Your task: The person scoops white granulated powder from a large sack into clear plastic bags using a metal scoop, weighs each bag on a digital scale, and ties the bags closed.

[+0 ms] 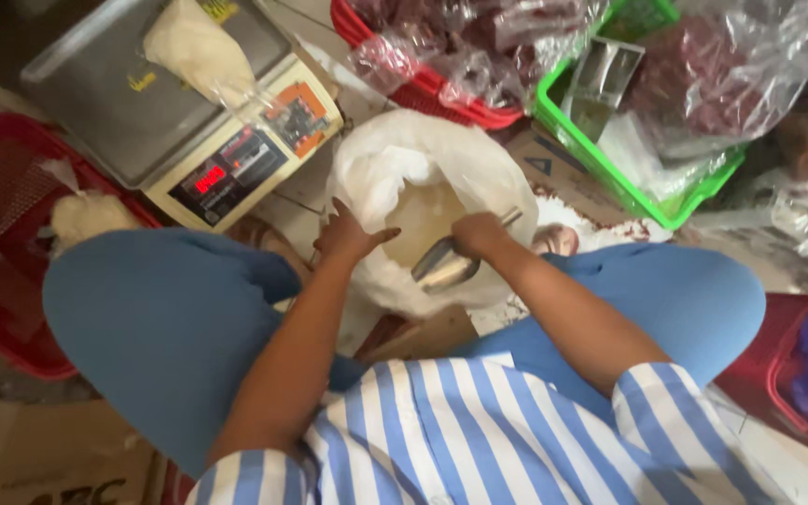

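Gripping a metal scoop [446,266], the right hand [479,234] has its fingers clenched round the handle, whose end pokes out past the knuckles toward the far rim of a white sack [376,173]. The scoop's bowl hangs just below the hand, over the near wall of the sack. The left hand [348,236] rests on the sack's left rim with the thumb spread out toward the opening; the fingers lie on the plastic, though whether they pinch it or only press on it cannot be told.

The sack stands open between the person's knees and holds a pale, off-white powder or grain [423,220], just beyond both hands.

To the left sits a weighing scale [236,168] with a lit red display; a clear bag of white stuff [194,47] lies on its metal pan. Farther left, a red basket [2,187] holds another small filled bag [86,217]. Beyond the sack, a red crate [423,98] carries dark red goods wrapped in plastic, and a green crate [610,178] beside it holds a second metal scoop [600,79] and more plastic wrapping. The blue trouser knees [161,318] flank the sack on either side, and cardboard [58,458] lies on the floor at lower left.
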